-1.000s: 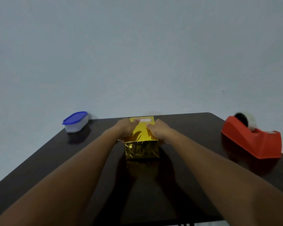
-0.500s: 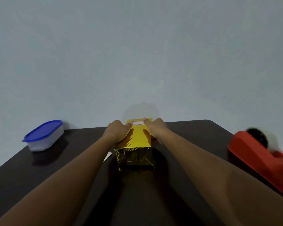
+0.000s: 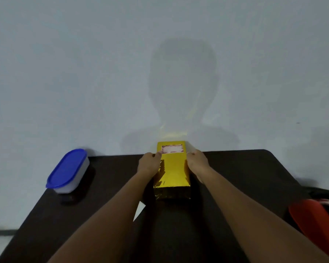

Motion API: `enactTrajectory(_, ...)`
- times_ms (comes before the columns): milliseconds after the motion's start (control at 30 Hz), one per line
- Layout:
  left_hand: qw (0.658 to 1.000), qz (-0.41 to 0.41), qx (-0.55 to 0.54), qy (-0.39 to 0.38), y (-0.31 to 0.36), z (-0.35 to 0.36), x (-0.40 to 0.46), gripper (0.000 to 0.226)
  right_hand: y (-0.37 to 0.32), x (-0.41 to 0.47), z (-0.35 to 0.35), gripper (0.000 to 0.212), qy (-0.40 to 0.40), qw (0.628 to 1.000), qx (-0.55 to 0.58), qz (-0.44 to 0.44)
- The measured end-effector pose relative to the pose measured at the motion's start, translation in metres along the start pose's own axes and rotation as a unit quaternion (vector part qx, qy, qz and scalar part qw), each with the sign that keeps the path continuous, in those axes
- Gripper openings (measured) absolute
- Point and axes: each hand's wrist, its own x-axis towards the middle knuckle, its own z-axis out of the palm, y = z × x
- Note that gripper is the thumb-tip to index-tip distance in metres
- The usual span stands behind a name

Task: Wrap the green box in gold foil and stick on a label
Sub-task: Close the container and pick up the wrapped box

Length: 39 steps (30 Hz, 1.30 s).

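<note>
The box (image 3: 174,171), fully covered in gold foil, lies lengthwise on the dark table (image 3: 235,173) near its far edge. A white label (image 3: 171,149) with a reddish border sits on the top face at the far end. My left hand (image 3: 148,164) grips the box's left side, its thumb touching the label's left corner. My right hand (image 3: 197,162) grips the right side, fingers curled over the edge. None of the green shows.
A white tub with a blue lid (image 3: 67,171) stands at the table's far left. A red tape dispenser (image 3: 317,223) sits at the right edge, partly cut off. A pale wall rises just behind the table. A white scrap (image 3: 140,210) shows under my left forearm.
My hands have slid from the top of the box to its two sides, uncovering the label. The view has shifted, so the tub and dispenser appear lower and further out.
</note>
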Motion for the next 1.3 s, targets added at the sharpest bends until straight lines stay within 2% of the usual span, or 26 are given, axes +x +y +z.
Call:
enactTrajectory(167,0.989,-0.103,-0.077,-0.068,0.004,-0.012,-0.065,0.047,0.014,-0.045,-0.013,0.040,-0.081,0.989,-0.007,0.127)
enactTrajectory(267,0.979,-0.151,-0.100,-0.096,0.000,-0.012,-0.092,0.043,0.024,-0.068,-0.011,0.042,-0.123,0.982,-0.003,0.144)
enactTrajectory(433,0.961,-0.208,-0.144,-0.108,-0.003,-0.018,-0.112,0.024,0.021,-0.087,-0.005,0.041,-0.113,0.978,0.021,0.172)
enactTrajectory(633,0.958,-0.221,-0.153,-0.102,-0.002,-0.027,-0.105,0.017,0.014,-0.081,-0.006,0.041,-0.127,0.975,0.033,0.179)
enactTrajectory(900,0.951,-0.239,-0.155,-0.120,-0.003,-0.021,-0.096,0.034,0.025,-0.069,-0.001,0.042,-0.099,0.985,0.004,0.141)
enactTrajectory(1300,0.961,-0.203,-0.152,-0.107,-0.012,-0.018,-0.094,0.045,0.032,-0.067,0.002,0.047,-0.091,0.982,0.051,0.158)
